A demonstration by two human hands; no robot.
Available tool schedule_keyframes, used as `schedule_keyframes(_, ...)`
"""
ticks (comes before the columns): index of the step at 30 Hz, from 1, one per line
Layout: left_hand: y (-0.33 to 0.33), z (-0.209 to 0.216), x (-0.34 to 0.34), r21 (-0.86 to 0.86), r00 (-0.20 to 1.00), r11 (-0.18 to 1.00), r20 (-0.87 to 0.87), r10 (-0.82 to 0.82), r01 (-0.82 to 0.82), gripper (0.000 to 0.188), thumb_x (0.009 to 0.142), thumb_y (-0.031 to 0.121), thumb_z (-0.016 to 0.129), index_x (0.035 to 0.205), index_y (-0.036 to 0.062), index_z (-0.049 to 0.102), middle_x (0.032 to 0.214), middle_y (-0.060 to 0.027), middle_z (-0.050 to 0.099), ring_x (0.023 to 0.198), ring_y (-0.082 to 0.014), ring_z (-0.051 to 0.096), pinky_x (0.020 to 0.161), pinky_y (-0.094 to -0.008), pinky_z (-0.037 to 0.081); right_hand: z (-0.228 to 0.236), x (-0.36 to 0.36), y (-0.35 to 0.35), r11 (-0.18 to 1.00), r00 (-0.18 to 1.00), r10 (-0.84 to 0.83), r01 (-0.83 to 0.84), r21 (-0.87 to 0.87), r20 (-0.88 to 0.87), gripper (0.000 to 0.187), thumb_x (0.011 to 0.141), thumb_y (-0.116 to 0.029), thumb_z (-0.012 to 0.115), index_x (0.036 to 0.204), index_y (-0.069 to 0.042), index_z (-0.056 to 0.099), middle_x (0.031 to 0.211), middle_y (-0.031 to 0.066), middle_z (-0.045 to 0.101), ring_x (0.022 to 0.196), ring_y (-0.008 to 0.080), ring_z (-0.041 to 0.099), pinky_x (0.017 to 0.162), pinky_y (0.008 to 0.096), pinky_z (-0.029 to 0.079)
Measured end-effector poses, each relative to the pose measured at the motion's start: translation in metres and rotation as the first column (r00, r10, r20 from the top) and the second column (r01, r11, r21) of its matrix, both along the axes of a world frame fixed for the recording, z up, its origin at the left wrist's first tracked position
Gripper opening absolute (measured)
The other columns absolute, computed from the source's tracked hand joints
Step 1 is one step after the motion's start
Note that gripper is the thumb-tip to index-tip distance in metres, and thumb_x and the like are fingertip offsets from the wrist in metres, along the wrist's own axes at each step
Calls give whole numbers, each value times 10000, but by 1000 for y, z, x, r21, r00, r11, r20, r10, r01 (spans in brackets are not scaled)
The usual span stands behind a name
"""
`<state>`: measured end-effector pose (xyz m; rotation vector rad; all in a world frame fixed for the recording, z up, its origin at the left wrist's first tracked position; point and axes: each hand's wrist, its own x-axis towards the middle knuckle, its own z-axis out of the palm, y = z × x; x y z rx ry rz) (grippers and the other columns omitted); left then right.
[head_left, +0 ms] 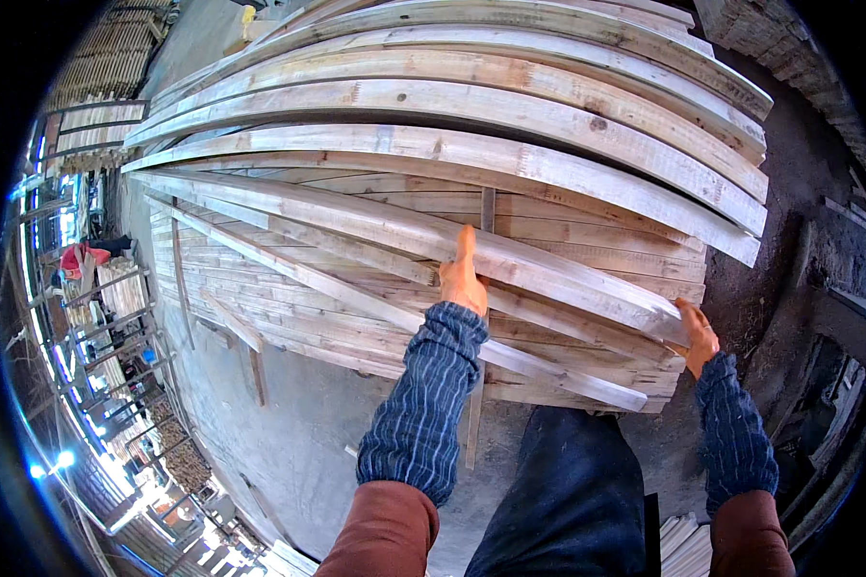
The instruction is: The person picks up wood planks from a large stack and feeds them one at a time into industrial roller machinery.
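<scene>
A long pale wooden plank runs slantwise from the far left toward the lower right, over a wide stack of boards. My left hand grips its near edge around mid-length, one digit lying across the top; the other fingers are mostly hidden. At the plank's right end, my right hand is closed around the corner, fingers partly out of sight. Nearer to me, a narrower loose board lies at an angle on the stack. Beyond the held plank, several thick planks lie side by side.
Thin crosswise sticks poke out from the stack's near side. Grey concrete floor shows in front. More timber piles and racks line the left. Behind my right leg lies a bundle of pale strips. Dark structures stand at right.
</scene>
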<state>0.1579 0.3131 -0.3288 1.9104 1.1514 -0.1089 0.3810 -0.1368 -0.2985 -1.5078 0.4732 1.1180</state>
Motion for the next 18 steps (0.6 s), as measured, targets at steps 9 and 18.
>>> schedule_keyframes(9,-13,63,18,-939,407,31,-118,906,-342,572,939,320,738,1416,66,553,1365,-145,622,1248,-313,582,1054,-476,488,31,-29,5,959,995,-70,88,-270,74,449,957,-336,736,1337,-111,655,1235,38,668,1138,180,616,915,388,543)
schedule_keyframes(18,-58,151,-41,-916,359,112,-36,933,-384,587,941,473,727,1390,134,559,1336,-78,605,1198,-269,601,985,-483,528,132,-49,-5,627,606,777,-716,-307,172,347,973,-236,697,1255,-33,689,1113,60,730,1023,186,678,919,337,540)
